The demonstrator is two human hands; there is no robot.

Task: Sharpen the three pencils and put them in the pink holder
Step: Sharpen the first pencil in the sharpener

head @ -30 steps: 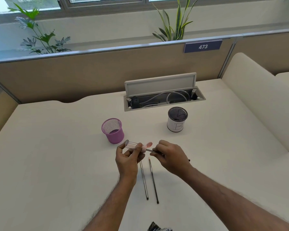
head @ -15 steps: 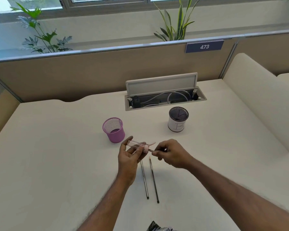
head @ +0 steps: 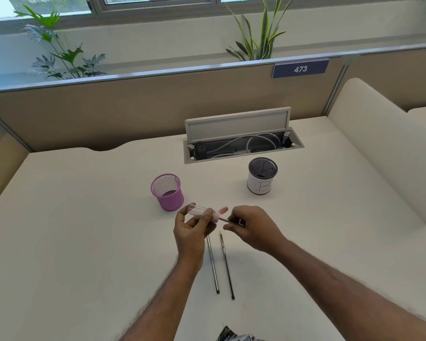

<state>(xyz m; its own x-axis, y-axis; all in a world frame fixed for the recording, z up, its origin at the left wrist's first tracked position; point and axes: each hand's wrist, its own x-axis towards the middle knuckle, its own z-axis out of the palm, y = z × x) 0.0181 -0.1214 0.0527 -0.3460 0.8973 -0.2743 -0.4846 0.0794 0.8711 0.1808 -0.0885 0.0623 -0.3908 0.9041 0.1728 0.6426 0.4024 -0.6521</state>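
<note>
Above the desk (head: 84, 242), one pencil (head: 225, 220) pushed into the clear sharpener (head: 202, 212), pinched by right hand (head: 253, 227); sharpener gripped by left hand (head: 192, 230). Below, two pencils (head: 219, 264) lying side by side. Just behind, pink holder (head: 167, 191), upright.

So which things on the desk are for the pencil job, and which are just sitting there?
For the job:
- sharpener in the left hand
- pencil in the right hand
- two pencils on the desk
- pink holder

Just sitting there:
- white cup marked B
- open cable box
- plants
- sign reading 473
</note>
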